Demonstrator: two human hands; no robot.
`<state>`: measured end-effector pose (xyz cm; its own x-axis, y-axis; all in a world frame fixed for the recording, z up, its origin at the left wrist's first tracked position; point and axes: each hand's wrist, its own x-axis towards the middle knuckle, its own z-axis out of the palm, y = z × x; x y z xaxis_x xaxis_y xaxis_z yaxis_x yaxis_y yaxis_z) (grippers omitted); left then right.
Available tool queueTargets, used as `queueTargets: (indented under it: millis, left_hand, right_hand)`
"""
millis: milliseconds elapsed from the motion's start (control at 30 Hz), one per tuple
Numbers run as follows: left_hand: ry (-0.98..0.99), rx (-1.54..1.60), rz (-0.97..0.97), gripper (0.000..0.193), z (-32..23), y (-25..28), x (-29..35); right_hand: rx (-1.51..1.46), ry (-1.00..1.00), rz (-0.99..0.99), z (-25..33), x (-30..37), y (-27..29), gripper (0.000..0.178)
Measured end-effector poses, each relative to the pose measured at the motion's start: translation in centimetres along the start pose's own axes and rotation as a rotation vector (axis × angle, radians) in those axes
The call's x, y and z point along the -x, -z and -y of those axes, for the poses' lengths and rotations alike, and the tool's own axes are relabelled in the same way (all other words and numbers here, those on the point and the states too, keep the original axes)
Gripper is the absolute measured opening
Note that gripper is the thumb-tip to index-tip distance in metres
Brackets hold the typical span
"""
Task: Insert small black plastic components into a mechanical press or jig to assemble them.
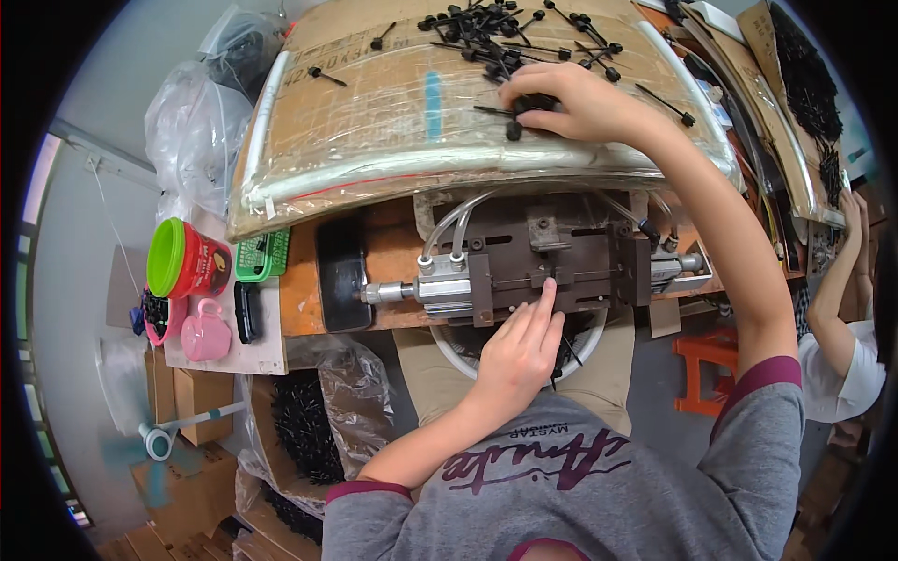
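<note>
My right hand [580, 105] is at the front part of a plastic-wrapped cardboard surface [374, 122], its fingers curled round a few black knob-headed pins [535, 103]. Many more such pins [482, 28] lie in a loose heap just beyond it. Lower down, my left hand [519, 360] has its fingers stretched forward. Its index fingertip touches the middle of a dark metal clamping fixture [510, 279], beside a small black piece that I cannot make out well. Silver air cylinders [444, 288] with clear hoses flank the fixture.
A dark phone-like slab [342, 276] lies left of the fixture. Further left stand a red and green tub [192, 262], a pink mug [206, 332] and a green basket [262, 257]. Below is a lined box of black parts [304, 425]. An orange stool [703, 369] and another person's arm [837, 280] are at right.
</note>
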<state>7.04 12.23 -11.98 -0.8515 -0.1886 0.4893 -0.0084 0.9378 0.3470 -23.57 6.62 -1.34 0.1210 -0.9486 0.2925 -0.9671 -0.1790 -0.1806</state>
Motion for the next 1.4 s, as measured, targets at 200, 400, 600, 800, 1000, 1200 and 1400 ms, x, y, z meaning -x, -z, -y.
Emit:
queueTargets:
  millis: [200, 400, 600, 800, 1000, 1200, 1400]
  left_hand:
    - [-0.018, -0.127, 0.098, 0.027, -0.1, -0.1, -1.4]
    - [0.002, -0.134, 0.126, 0.028, -0.1, 0.3, -1.4]
    - [-0.049, 0.156, -0.138, 0.031, 2.4, 4.3, -6.9]
    - [-0.023, -0.074, -0.332, 0.029, 6.8, 5.6, -15.4]
    - [0.152, 0.237, -0.148, 0.022, 7.5, 5.3, -17.0]
    - [0.248, 0.509, -0.177, 0.025, 4.2, 8.1, -12.4]
    - [0.128, 0.393, -0.042, 0.033, 1.4, 7.3, -5.2]
  right_hand:
    - [-0.117, -0.143, -0.236, 1.3, 5.2, 2.7, 0.031]
    - [-0.805, -0.485, -0.495, 8.0, 10.3, 4.0, 0.022]
    - [-0.202, -0.266, -0.383, 15.5, 16.8, -2.3, 0.032]
    - [-0.090, -0.276, -0.243, 19.3, 18.1, -7.9, 0.020]
    - [0.054, -0.322, -0.184, 19.2, 16.7, -8.1, 0.020]
    - [0.008, -0.314, -0.105, 18.6, 16.1, -6.1, 0.025]
    - [-0.045, -0.376, -0.486, 11.9, 10.4, -0.1, 0.026]
